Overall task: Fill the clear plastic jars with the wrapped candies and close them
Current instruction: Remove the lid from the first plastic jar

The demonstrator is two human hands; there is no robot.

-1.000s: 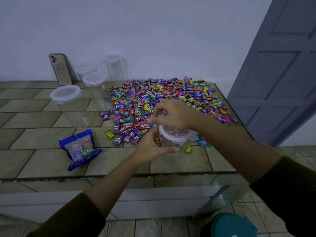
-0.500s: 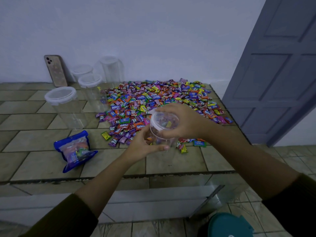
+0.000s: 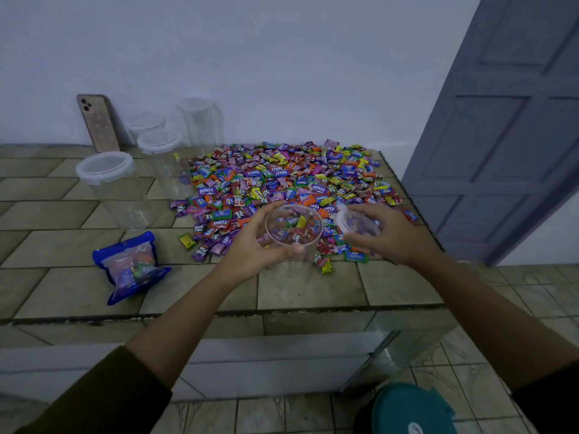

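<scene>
A clear plastic jar (image 3: 294, 236) stands open-topped at the near edge of a big heap of wrapped candies (image 3: 282, 186) on the tiled counter. My left hand (image 3: 253, 249) grips the jar from the left side. My right hand (image 3: 385, 233) holds the jar's clear lid (image 3: 352, 222) just to the right of the jar, above the candies. Whether any candies lie inside the jar I cannot tell, since the heap shows through its wall.
Several lidded clear jars stand at the back left, the nearest one (image 3: 112, 186) large. A phone (image 3: 98, 122) leans on the wall. A blue candy bag (image 3: 131, 266) lies front left. A grey door (image 3: 507, 130) is on the right, a teal bucket lid (image 3: 413, 408) on the floor.
My right hand has taken the lid off the jar and moved it to the right. The jar's mouth now stands uncovered in my left hand.
</scene>
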